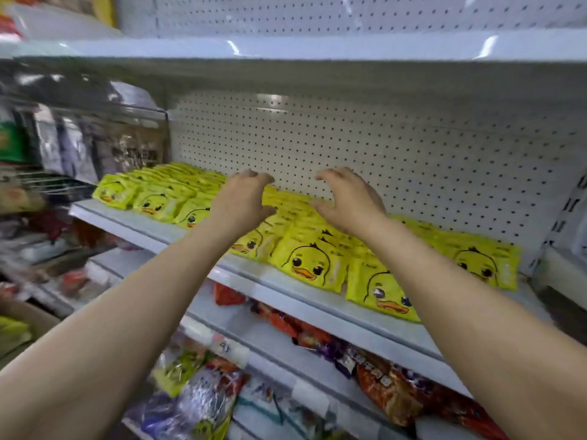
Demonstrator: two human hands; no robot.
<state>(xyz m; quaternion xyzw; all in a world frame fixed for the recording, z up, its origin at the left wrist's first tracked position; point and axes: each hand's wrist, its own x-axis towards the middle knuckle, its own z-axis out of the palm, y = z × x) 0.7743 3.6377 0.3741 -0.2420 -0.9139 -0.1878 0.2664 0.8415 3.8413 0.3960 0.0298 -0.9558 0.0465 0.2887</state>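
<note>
— Left hand (244,198), right hand (349,201)?
— Both loose-fingered, grasping nothing, poised over the yellow duck packets (384,293) lying in rows on the shelf (422,336).
— Risk?
— A hasty grab might drag the front packets off the edge.

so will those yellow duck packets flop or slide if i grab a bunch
Probably floppy: the yellow duck packets look like thin soft pouches lying flat and overlapping. Likely light, being so flat. The film looks glossy, so a grabbed bunch may slip apart or slide on the smooth shelf.
</note>
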